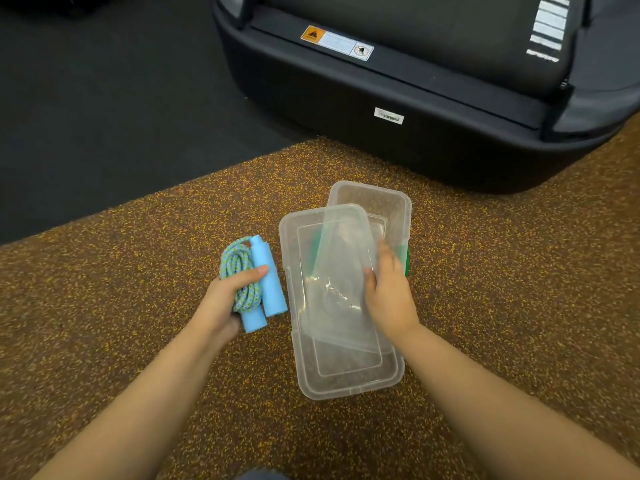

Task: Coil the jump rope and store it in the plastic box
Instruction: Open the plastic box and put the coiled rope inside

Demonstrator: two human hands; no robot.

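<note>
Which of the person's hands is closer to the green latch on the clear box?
The right. The right hand holds the lid just beside the green latch; the left hand grips the coiled jump rope beyond the box's opposite side.

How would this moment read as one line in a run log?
left hand: holds coiled blue jump rope | right hand: lifting clear plastic lid | clear plastic box: on speckled brown floor, empty

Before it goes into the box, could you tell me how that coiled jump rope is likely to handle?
The jump rope looks braided, so probably floppy; its coil may spring loose once the left hand lets go. The round handles could roll.
</note>
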